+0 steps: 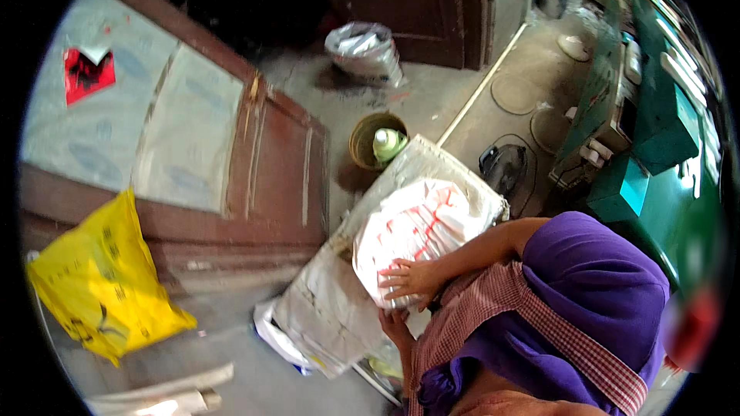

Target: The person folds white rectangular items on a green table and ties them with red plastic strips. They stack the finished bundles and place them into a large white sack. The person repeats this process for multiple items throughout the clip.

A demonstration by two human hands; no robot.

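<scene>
Your view is moderately lit, though the dark opening at upper left sinks to near-black. The white bag in front of you is among the brightest things, its lower side paling toward washed out, and a lighter patch glows on the yellow bag. You get soft shadow below the bucket. Your fisheye skews the wooden door, black rings the picture, and the green table blurs toward the right rim.
</scene>
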